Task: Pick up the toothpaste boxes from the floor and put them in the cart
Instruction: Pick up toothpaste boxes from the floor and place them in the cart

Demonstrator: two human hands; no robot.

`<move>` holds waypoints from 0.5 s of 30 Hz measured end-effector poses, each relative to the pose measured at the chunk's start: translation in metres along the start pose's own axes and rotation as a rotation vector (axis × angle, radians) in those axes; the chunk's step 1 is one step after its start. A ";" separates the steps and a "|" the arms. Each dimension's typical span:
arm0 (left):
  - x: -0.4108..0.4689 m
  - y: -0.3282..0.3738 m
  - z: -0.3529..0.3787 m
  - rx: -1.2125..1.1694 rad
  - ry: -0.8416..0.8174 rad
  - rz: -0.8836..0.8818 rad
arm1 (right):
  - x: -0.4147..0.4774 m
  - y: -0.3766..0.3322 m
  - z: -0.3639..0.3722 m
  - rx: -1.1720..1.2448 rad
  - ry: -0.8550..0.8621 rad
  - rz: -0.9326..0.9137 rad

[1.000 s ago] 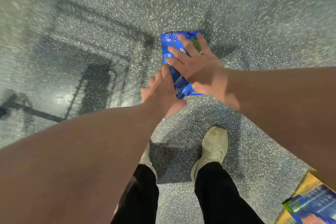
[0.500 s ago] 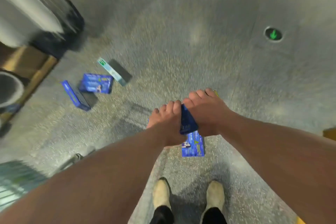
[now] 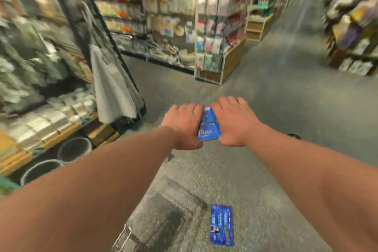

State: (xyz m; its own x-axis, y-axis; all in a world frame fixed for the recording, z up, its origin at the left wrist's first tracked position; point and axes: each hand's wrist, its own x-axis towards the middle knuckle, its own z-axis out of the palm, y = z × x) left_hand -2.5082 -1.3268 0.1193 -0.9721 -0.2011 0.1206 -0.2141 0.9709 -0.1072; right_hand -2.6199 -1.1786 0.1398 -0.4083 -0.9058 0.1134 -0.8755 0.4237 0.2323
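Note:
Blue toothpaste boxes (image 3: pixel 209 127) are held between both hands, raised well above the floor at arm's length. My left hand (image 3: pixel 184 124) grips their left side and my right hand (image 3: pixel 233 121) grips their right side, fingers curled over the top. How many boxes are in the bundle is hidden by the hands. One more blue toothpaste box (image 3: pixel 222 224) lies flat on the grey floor below, near the bottom of the view. A bit of metal wire (image 3: pixel 122 237), possibly the cart, shows at the bottom edge.
Shop shelves (image 3: pixel 41 112) packed with goods run along the left, with grey buckets (image 3: pixel 74 149) under them. A display rack (image 3: pixel 212 32) stands ahead and more shelves (image 3: pixel 353 26) line the right. A speckled grey aisle floor (image 3: pixel 286 92) stretches forward.
Both hands have lifted the blue boxes from floor level to mid-air. The view has swung up from the floor and my feet to the shop aisle.

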 end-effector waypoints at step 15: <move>-0.317 -0.069 -0.181 0.273 0.116 -0.392 | -0.060 -0.238 -0.199 0.026 0.288 -0.346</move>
State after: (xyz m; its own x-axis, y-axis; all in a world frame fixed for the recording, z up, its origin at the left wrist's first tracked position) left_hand -2.1683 -1.3061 0.2669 -0.7997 -0.5137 0.3109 -0.5940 0.7523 -0.2849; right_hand -2.3356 -1.2238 0.2695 -0.0050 -0.9544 0.2985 -0.9555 0.0926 0.2800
